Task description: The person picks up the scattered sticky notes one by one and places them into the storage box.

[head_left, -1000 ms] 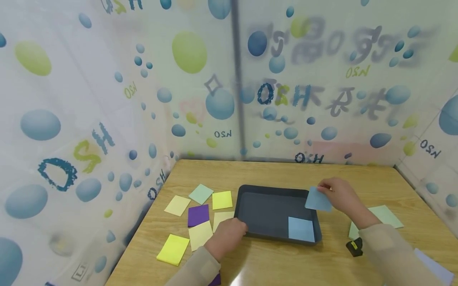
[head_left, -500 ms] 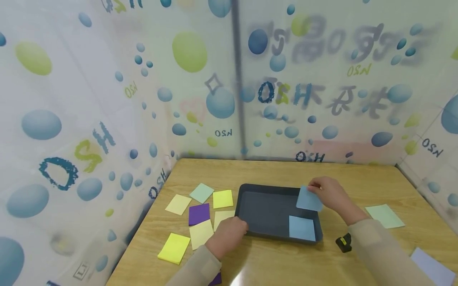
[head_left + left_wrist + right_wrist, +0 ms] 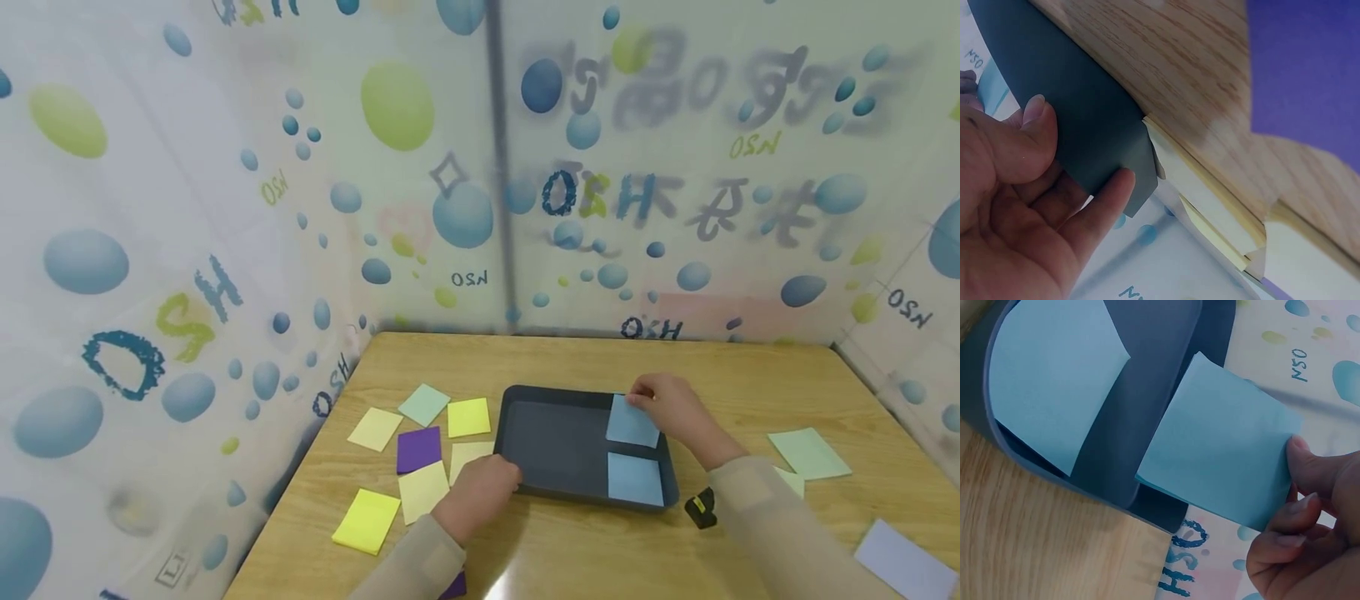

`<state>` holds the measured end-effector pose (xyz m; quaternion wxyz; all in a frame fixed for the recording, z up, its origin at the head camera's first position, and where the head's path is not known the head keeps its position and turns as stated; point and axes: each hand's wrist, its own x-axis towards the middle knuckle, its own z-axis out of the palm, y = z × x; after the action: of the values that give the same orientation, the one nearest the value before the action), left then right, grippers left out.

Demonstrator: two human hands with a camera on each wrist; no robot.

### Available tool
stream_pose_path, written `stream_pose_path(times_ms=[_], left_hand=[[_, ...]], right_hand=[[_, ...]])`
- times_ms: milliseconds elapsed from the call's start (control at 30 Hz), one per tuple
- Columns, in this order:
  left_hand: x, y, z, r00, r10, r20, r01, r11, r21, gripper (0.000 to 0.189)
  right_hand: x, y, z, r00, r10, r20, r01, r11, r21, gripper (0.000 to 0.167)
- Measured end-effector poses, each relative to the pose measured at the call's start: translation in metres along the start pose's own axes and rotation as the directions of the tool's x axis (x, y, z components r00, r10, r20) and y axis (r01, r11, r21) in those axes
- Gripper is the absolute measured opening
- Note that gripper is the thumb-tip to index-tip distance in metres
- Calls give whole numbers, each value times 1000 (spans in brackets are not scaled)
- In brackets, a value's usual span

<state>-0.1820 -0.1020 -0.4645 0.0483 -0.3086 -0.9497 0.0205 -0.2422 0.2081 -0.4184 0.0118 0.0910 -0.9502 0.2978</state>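
Note:
My left hand (image 3: 483, 490) grips the near left corner of a dark rectangular tray (image 3: 577, 498); in the left wrist view, the thumb and fingers hold its wall (image 3: 1094, 119). Between thumb and fingers, my right hand (image 3: 671, 412) pinches a light blue sticky note pad (image 3: 632, 423) by its edge. The pad is over the tray's far right corner, and the right wrist view shows it (image 3: 1222, 440) tilted above the rim. A second blue sticky note pad (image 3: 634, 481) lies inside the tray at the near right corner.
Left of the tray lie several sticky note pads: purple (image 3: 418, 450), bright yellow (image 3: 366, 522), pale yellow (image 3: 423, 492) and pale green (image 3: 424, 405). On the right are a black-and-yellow object (image 3: 702, 507), a pale green pad (image 3: 810, 453) and a lavender pad (image 3: 906, 558).
My right hand has moved left with the blue sticky note pad, from beyond the tray's right edge to over its far right corner. The left hand keeps its grip on the tray.

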Motion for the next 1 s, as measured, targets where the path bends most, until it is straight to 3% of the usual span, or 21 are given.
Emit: stream_pose_path(times_ms=[533, 1000], left_hand=[[1, -1, 7, 1000, -3, 0, 3, 1000, -1, 15], [0, -2, 4, 1000, 5, -5, -5, 1000, -9, 9]], right_hand=[[7, 7, 13, 993, 81, 85, -80, 997, -11, 13], [16, 17, 23, 982, 133, 137, -128, 991, -44, 16]])
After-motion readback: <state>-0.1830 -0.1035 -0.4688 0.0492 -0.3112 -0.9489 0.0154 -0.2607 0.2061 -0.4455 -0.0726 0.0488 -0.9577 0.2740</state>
